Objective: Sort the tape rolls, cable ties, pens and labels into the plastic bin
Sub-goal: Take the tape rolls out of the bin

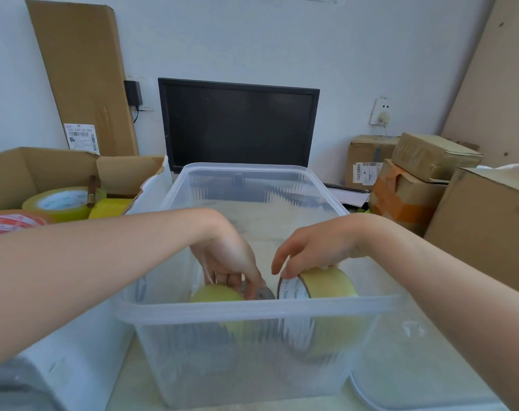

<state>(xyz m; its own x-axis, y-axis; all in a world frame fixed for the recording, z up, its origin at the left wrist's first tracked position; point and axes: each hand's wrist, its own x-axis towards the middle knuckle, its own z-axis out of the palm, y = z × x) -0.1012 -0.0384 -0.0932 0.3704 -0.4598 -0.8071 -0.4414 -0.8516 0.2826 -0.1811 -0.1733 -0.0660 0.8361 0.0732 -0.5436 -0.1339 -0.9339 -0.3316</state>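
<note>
A clear plastic bin [252, 308] stands in front of me, and both my hands reach down into it. My left hand [225, 259] grips a yellow-green tape roll [215, 293] standing on edge near the bin's near wall. My right hand [308, 250] rests its fingers over a tan tape roll [329, 283] with a white printed core, also on edge, just right of the first. More tape rolls lie at the left: a yellow-green one [64, 203], a yellow one [110, 207] and a red-and-white one [12, 222].
An open cardboard box [44, 167] sits at the left behind the loose rolls. A dark monitor [237, 126] stands behind the bin. Stacked cardboard parcels [415, 185] and a large box [483, 215] crowd the right. A flat cardboard sheet [80, 69] leans on the wall.
</note>
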